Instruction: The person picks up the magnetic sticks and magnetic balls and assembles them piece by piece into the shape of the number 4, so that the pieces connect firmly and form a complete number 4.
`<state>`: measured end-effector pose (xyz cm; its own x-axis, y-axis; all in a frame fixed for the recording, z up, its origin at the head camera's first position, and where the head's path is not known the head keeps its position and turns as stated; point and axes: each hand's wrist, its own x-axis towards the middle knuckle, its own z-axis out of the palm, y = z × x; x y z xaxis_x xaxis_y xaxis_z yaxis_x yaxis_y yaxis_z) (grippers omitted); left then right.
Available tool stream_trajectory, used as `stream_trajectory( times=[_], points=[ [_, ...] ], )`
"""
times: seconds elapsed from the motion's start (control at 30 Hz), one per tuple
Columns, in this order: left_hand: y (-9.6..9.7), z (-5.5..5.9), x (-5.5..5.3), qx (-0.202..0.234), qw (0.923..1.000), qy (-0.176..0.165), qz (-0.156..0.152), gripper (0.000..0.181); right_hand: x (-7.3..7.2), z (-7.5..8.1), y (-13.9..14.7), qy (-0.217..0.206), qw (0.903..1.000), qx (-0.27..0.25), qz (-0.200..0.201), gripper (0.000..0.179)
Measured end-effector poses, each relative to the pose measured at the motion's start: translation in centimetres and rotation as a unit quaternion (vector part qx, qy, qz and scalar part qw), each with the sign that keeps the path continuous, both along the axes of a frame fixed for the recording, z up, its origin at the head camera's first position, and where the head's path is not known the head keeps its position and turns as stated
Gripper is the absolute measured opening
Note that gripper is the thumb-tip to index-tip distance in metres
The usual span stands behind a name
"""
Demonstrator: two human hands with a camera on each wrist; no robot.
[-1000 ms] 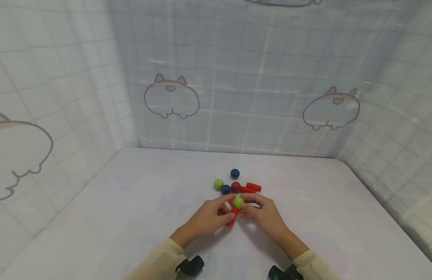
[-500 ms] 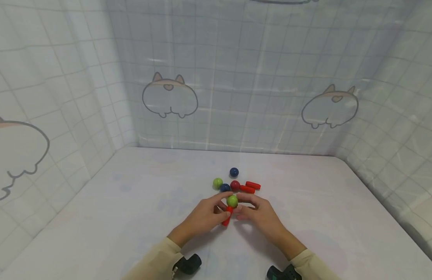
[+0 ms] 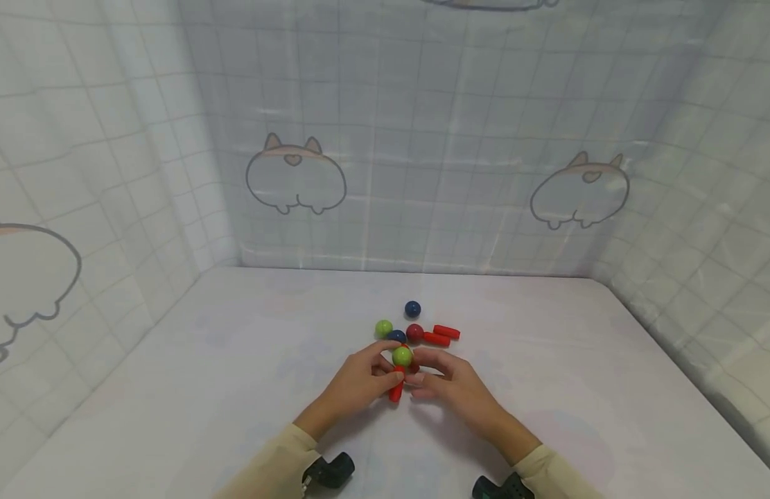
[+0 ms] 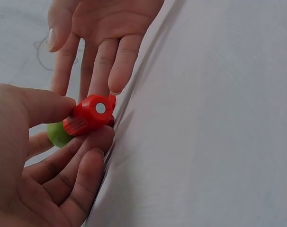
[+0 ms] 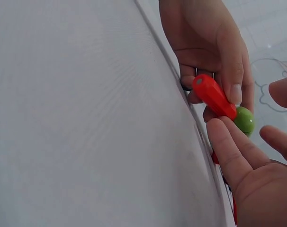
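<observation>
Left hand (image 3: 356,378) pinches red faceted rod (image 5: 212,95), apparently steadying attached green ball (image 3: 402,356). Right hand (image 3: 457,387) alongside, fingers apart.

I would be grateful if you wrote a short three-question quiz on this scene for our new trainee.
1. Multiple choice: what colour is the ball at the end of the held red rod?
A) red
B) blue
C) green

2. True or false: in the wrist views, the right hand's thumb rests on that rod.

3. Count: how many dark blue balls can be seen in the head view?

Key:
1. C, green.
2. False: the thumb on the rod belongs to the left hand.
3. Two, one farther back on the table than the other.
</observation>
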<state>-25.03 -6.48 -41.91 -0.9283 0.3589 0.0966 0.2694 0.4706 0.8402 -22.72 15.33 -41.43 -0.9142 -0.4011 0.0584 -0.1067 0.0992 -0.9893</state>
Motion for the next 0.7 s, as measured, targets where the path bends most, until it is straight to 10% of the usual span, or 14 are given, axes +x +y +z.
stream_trajectory(
  times=[0.7],
  points=[
    [-0.13, 0.31, -0.17, -0.025, 0.9991, 0.005, 0.033, 0.048, -0.12, 0.25, 0.08, -0.019, 0.9994, 0.023, -0.017, 0.038]
  ],
)
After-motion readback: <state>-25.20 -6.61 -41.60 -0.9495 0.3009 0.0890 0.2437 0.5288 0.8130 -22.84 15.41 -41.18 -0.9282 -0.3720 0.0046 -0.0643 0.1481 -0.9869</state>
